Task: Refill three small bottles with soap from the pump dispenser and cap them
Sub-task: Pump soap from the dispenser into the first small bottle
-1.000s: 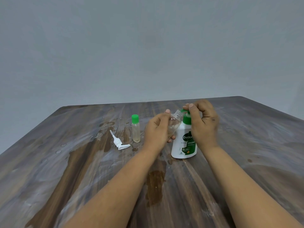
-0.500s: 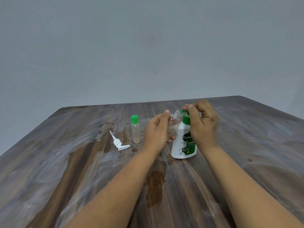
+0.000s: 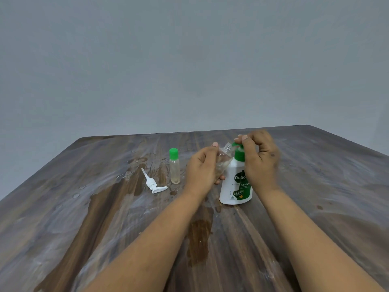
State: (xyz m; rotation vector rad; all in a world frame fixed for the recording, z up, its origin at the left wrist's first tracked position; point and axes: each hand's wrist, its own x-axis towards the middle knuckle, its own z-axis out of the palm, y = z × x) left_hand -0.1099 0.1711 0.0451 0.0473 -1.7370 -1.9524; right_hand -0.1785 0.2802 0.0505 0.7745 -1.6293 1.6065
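Observation:
A white soap dispenser (image 3: 233, 186) with a green pump head (image 3: 237, 151) stands on the table (image 3: 326, 197). My right hand (image 3: 260, 159) curls over the pump head, fingertips on its top. My left hand (image 3: 202, 167) grips a small clear uncapped bottle (image 3: 224, 159), tilted so its open neck sits at the pump's nozzle. A second small bottle (image 3: 174, 167), holding pale liquid and closed with a green cap, stands upright to the left. No third bottle is in view.
A loose white pump head (image 3: 154, 184) lies on the table left of the capped bottle. Wet patches and droplets (image 3: 199, 234) mark the wood between my arms and toward the left. A grey wall rises behind the table.

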